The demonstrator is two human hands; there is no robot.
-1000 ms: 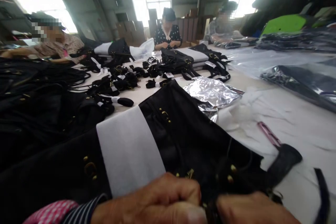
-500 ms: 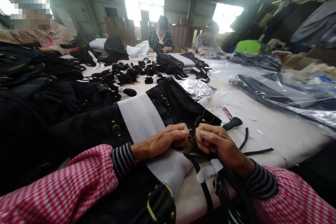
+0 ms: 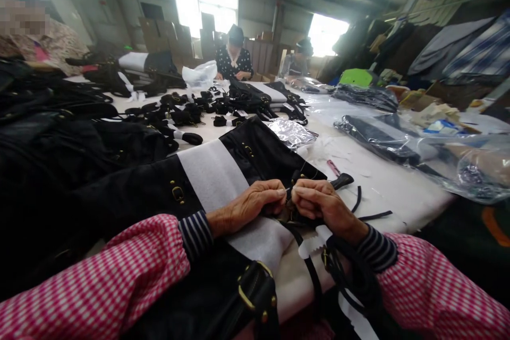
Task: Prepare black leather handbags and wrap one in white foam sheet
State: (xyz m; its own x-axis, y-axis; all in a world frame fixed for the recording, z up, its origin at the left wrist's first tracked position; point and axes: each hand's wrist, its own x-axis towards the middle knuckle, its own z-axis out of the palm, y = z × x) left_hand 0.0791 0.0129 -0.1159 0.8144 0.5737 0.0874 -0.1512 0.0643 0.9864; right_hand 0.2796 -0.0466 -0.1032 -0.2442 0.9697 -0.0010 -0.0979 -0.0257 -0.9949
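A black bag [image 3: 255, 143] with brass buckles lies on the table, a wide white band [image 3: 211, 175] wrapped across it. Over the band's right side, my left hand [image 3: 265, 197] is closed in a pinch. My right hand [image 3: 313, 199] is closed too, its fingertips almost meeting the left ones at the bag's edge. What the fingers pinch is too small to make out. Dark metal and strap parts show just below them. Black straps [image 3: 313, 276] hang beneath my right hand, with a white paper piece [image 3: 313, 244] around them.
A pink-and-black tool [image 3: 342, 180] lies right of my hands on the white table [image 3: 382, 191]. Black straps and bags are heaped behind and at left [image 3: 79, 143]. Plastic-wrapped bags [image 3: 382, 138] lie at right. Several people sit around the table, one in a dotted top [image 3: 235, 62].
The view has turned somewhat to the right. Both hands keep their pinch, and the fingertips are slightly closer together. At the right, the clear plastic around a wrapped bag shows more.
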